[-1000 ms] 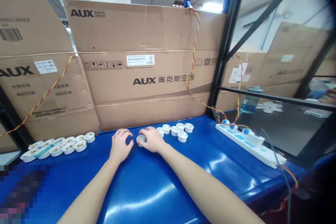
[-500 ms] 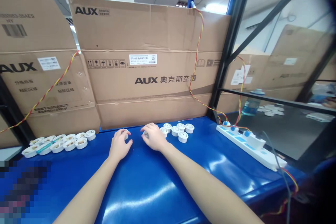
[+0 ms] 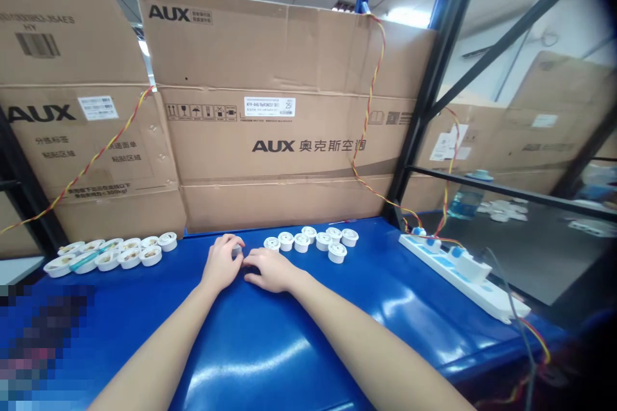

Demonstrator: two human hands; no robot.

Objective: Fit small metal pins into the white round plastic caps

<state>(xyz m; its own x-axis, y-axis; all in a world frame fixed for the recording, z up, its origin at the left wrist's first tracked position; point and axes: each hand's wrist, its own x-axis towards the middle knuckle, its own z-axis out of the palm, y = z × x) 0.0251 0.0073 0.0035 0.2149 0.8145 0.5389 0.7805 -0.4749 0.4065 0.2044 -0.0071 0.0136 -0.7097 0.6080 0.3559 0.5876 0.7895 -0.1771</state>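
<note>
My left hand [image 3: 223,264] has its fingers curled round a small white round plastic piece [image 3: 236,249], which is mostly hidden behind them. Close beside it on the right, my right hand [image 3: 270,268] is bent at the fingers, with a gap between thumb and forefinger and nothing visible in it. Its fingertips come right up to the left thumb; I cannot tell whether they touch. Behind and to the right of it stand several more white round pieces [image 3: 337,253] with slotted tops, loosely grouped on the blue tabletop [image 3: 250,347].
At the far left are rows of white round cups [image 3: 107,261], several holding brownish bits, with a teal strip [image 3: 84,259] across them. A white power strip [image 3: 463,273] lies along the right edge. Cardboard sheets [image 3: 289,205] wall the back; twisted red-yellow wires [image 3: 371,96] hang there.
My right hand has moved left and slightly toward me, away from a white round piece now standing uncovered, to beside my left hand. The left hand stays at its piece. The view has shifted slightly.
</note>
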